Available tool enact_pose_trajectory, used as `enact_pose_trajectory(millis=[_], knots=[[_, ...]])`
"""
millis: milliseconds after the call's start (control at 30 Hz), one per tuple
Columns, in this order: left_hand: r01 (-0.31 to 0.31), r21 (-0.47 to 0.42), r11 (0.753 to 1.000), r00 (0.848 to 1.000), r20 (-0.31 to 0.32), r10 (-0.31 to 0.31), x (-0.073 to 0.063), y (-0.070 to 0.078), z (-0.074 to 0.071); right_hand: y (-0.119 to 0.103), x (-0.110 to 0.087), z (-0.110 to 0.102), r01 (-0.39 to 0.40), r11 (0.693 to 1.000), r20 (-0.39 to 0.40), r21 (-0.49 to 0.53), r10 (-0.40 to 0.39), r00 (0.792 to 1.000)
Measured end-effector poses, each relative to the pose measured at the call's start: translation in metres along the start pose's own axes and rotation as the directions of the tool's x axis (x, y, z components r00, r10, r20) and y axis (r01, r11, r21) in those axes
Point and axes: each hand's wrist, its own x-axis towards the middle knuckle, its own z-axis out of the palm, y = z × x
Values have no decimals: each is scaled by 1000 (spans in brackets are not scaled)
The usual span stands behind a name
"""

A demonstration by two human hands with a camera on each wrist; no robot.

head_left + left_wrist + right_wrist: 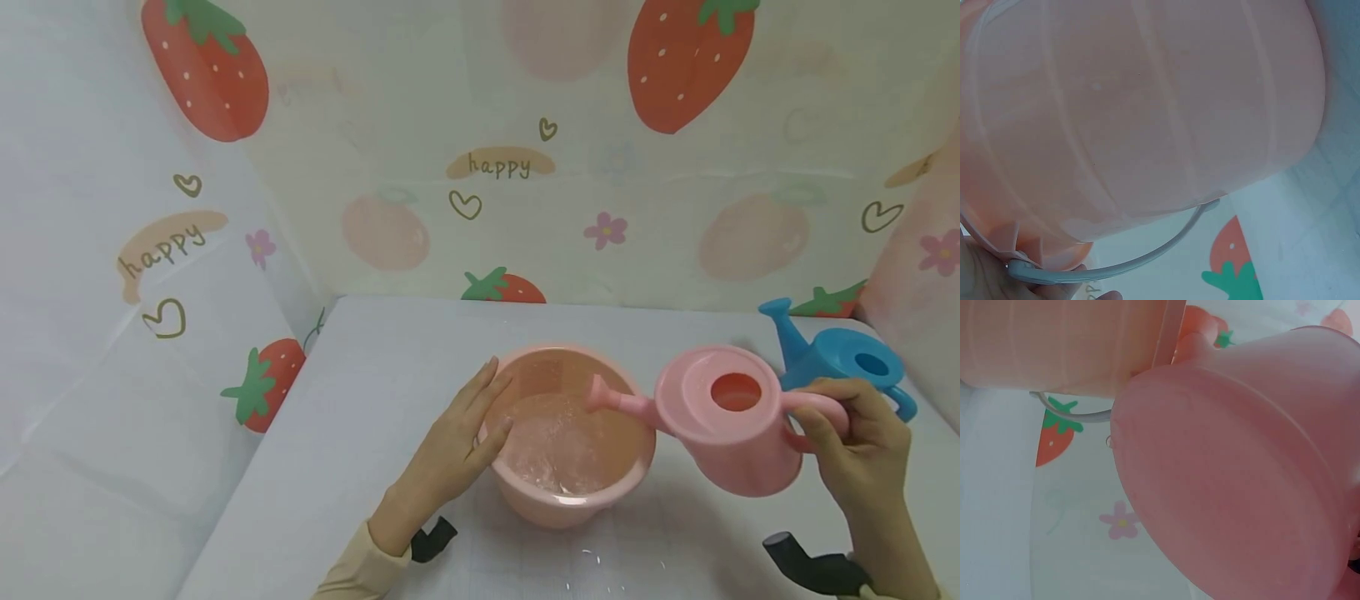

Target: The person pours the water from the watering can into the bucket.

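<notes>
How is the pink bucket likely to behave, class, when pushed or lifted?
The bucket would probably feel heavy for its size, since water lies inside. A push might slosh that water, as the top is open. The grey handle would likely swing, since it hangs beside the wall.

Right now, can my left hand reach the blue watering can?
Probably not directly: your left hand touches the peach bucket, and that bucket plus the pink watering can in your right hand block the way to the blue watering can.

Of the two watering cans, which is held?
The pink watering can, gripped by the right hand, its spout over the bucket; the blue watering can stands farther back.
</notes>
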Motion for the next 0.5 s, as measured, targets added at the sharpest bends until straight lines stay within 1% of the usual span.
enact_pose_trajectory(millis=[233,500], knots=[[5,-6,1000,1000,6,-5,0,-1,1,6,-4,-6,7,1000,7,17,-7,1000],[1,-4,1000,1000,0,-1,0,-2,1,3,-2,-6,-6,999,29,-42,8,1000]])
